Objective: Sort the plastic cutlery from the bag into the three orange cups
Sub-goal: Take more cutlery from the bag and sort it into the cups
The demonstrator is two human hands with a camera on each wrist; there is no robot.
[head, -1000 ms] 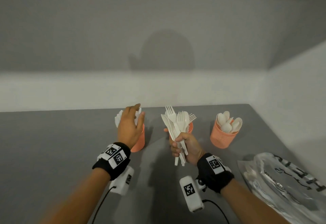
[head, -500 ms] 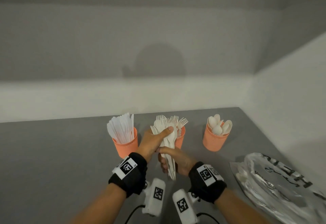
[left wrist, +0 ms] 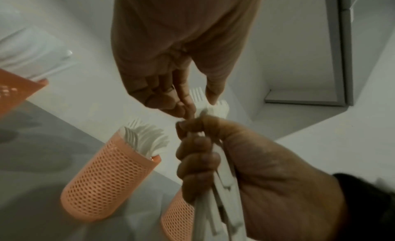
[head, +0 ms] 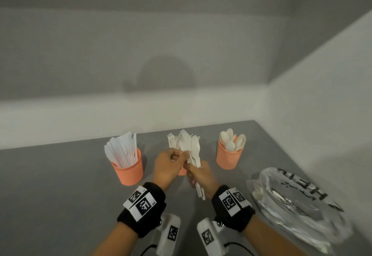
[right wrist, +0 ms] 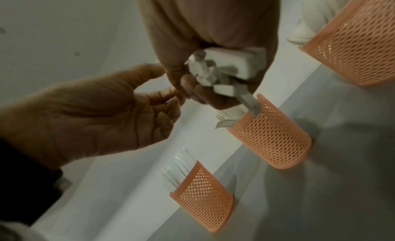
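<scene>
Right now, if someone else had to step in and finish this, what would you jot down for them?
Right hand: grips a bunch of forks by the handles.
Left hand: pinches one fork out of that bunch.
Cups: knives in the left cup, forks in the middle cup, spoons in the right cup.
Bag: flat on the table, at the right; whether any cutlery is left inside is unclear.
Left: drop the held forks into the middle cup, then check the bag.

A grey worktop [head: 60, 195] fills the lower half of the head view. Pale walls [head: 141, 54] rise behind it and along the right of the frame, meeting in a corner at upper right. A rounded shadow [head: 167, 74] falls on the back wall, near centre.
</scene>
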